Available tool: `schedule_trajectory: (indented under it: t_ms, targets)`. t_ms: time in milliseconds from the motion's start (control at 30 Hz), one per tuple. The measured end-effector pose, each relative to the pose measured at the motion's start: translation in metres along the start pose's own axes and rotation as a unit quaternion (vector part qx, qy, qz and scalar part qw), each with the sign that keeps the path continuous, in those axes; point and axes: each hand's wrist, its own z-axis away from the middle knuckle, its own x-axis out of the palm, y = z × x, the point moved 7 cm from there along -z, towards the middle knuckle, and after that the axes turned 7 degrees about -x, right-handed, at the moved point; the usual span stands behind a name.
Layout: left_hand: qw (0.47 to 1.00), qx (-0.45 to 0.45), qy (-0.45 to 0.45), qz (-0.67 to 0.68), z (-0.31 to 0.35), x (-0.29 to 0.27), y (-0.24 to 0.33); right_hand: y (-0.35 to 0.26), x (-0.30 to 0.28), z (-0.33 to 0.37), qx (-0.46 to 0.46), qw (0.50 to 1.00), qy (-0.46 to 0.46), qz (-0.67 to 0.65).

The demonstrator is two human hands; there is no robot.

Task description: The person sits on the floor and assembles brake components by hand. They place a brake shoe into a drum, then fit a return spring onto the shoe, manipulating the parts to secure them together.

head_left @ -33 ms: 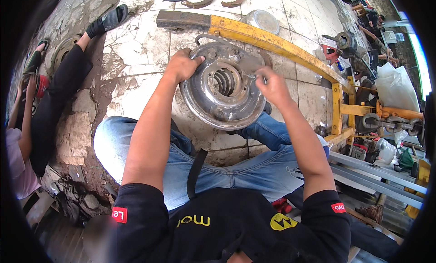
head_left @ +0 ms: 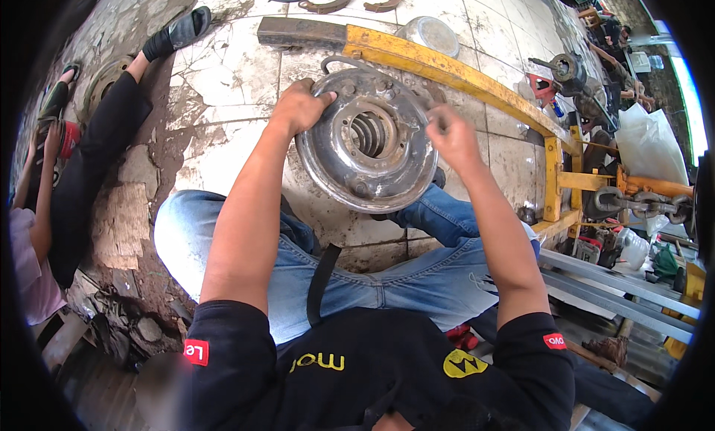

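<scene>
A round, dark metal brake backing plate [head_left: 328,170] is held tilted above the tiled floor, in front of my crossed legs. Through its central hole a coil spring [head_left: 366,135] shows. My left hand [head_left: 304,107] is closed on the plate's upper left rim, thumb over the face. At the right rim my right hand [head_left: 452,135] is closed, fingers curled. Whatever it grips is smeared or hidden, and I cannot tell whether it touches the plate.
Behind the plate lies a yellow steel frame [head_left: 439,66], with a round silver lid-like piece [head_left: 430,36] beyond it. Curved brake shoes [head_left: 328,1] rest farther off. Chain [head_left: 640,202] hangs at right. Another person's leg [head_left: 112,155] stretches along the left.
My right hand has shifted slightly to the right, away from the plate's face. The left hand keeps its grip, and the plate has barely moved.
</scene>
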Motion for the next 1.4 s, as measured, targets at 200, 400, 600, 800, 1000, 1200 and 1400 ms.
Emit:
schedule_trajectory:
  t_ms: [200,400,600,800,1000,1200,1400]
  targets:
    - [1.000,0.009,0.005,0.006,-0.006,0.002,-0.006,-0.020,-0.009,-0.009,-0.044,0.995,0.054,0.072]
    - [1.000,-0.004,0.004,0.002,-0.001,0.003,-0.001,-0.009,0.039,0.003,-0.029,0.999,-0.022,0.033]
    - [1.000,-0.006,0.020,0.000,-0.005,0.002,-0.007,-0.012,0.046,0.008,-0.039,0.975,-0.147,0.159]
    - [1.000,-0.007,0.018,-0.007,-0.005,0.002,-0.003,-0.005,0.063,0.006,-0.041,0.967,-0.159,0.195]
    - [1.000,-0.007,0.009,0.004,-0.005,0.000,-0.002,-0.005,0.067,0.004,-0.057,0.966,-0.174,0.185]
    - [1.000,-0.004,0.004,0.000,-0.007,0.002,-0.005,-0.012,0.053,-0.002,-0.075,0.954,-0.237,0.166]
    - [1.000,-0.004,0.006,0.002,-0.005,0.001,0.000,0.000,0.044,-0.009,-0.081,0.983,-0.142,0.078]
